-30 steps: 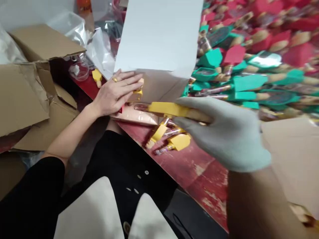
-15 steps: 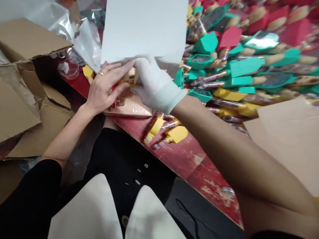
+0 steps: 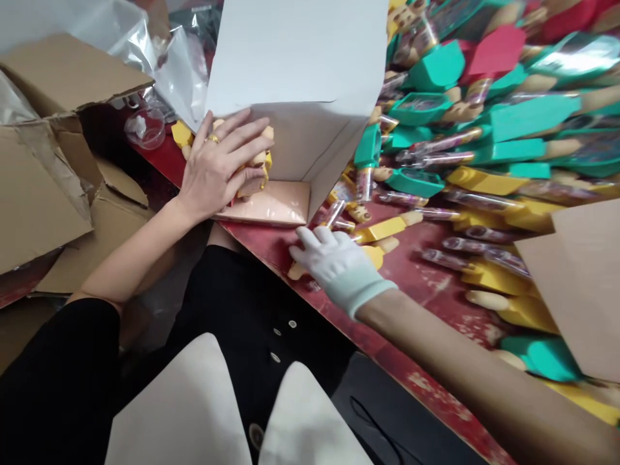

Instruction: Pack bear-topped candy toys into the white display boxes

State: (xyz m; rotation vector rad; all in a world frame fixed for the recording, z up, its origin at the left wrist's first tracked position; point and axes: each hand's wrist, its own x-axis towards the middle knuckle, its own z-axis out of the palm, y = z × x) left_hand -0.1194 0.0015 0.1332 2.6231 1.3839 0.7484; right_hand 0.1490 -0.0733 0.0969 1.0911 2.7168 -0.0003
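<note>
My left hand (image 3: 223, 158), bare with a ring, lies over several yellow plastic toys (image 3: 261, 169) at the left end of an open cardboard box (image 3: 285, 155). Its fingers are stretched out and spread, the thumb beside the toys. Tan-coloured wrapped pieces (image 3: 278, 200) cover part of the box's bottom. My right hand (image 3: 332, 261), in a white glove, is low over the red table by the box's front corner. Its fingers are apart, next to loose yellow toys (image 3: 382, 229) with tan ends and clear tubes. The palm hides part of those toys.
Green, red and yellow toys (image 3: 527, 123) are heaped across the right side of the red table (image 3: 436, 290). A cardboard flap (image 3: 576, 278) stands at the right. Torn cartons (image 3: 43, 187), a clear plastic cup (image 3: 145, 128) and plastic bags (image 3: 181, 71) lie at the left.
My right hand has come out of the box, moving down and right to the loose yellow toys. My left hand stays at the box's left end, its fingers now spread over the toys.
</note>
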